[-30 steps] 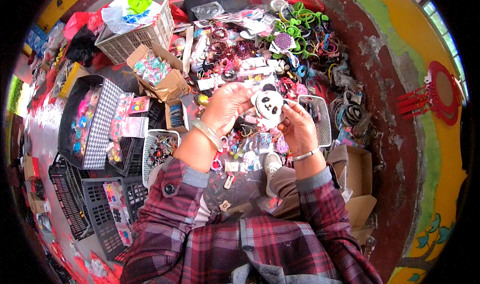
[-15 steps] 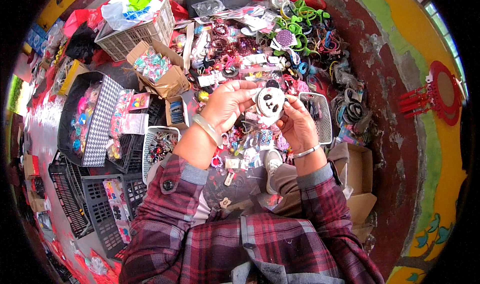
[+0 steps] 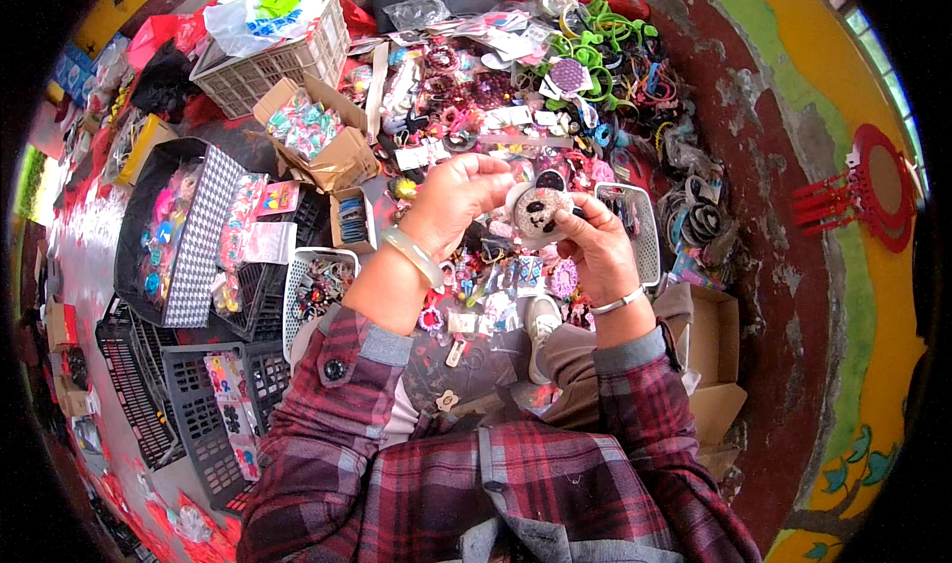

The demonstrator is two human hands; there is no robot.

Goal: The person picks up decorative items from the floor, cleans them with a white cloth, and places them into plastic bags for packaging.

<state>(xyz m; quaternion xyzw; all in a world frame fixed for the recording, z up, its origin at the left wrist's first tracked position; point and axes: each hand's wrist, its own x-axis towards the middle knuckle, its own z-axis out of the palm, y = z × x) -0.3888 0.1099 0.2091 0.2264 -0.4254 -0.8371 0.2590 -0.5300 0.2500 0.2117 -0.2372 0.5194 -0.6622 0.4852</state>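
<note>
A round, pale panda-face ornament (image 3: 536,215) with black eyes and ears is held up over the heap of accessories. My right hand (image 3: 600,241) pinches its right edge between thumb and fingers. Close to its upper left edge, my left hand (image 3: 448,206) has thumb and fingertips pressed together; whether they grip the ornament or something small is hard to see. Below lie small hair accessories, among them a pink scrunchie-like ring (image 3: 564,278) and a patterned blue packet (image 3: 529,271).
White baskets (image 3: 650,236) stand on both sides of the pile. Left are an open cardboard box (image 3: 347,156) of packets, a houndstooth-sided black bin (image 3: 203,236), black crates (image 3: 203,399) and a grey crate (image 3: 317,57). Green headbands (image 3: 598,57) lie far right, near the painted wall (image 3: 793,216).
The panda-face ornament has tilted and dropped slightly, its face now greyer. My right hand has shifted a little right and down, while my left hand has stayed nearly in place.
</note>
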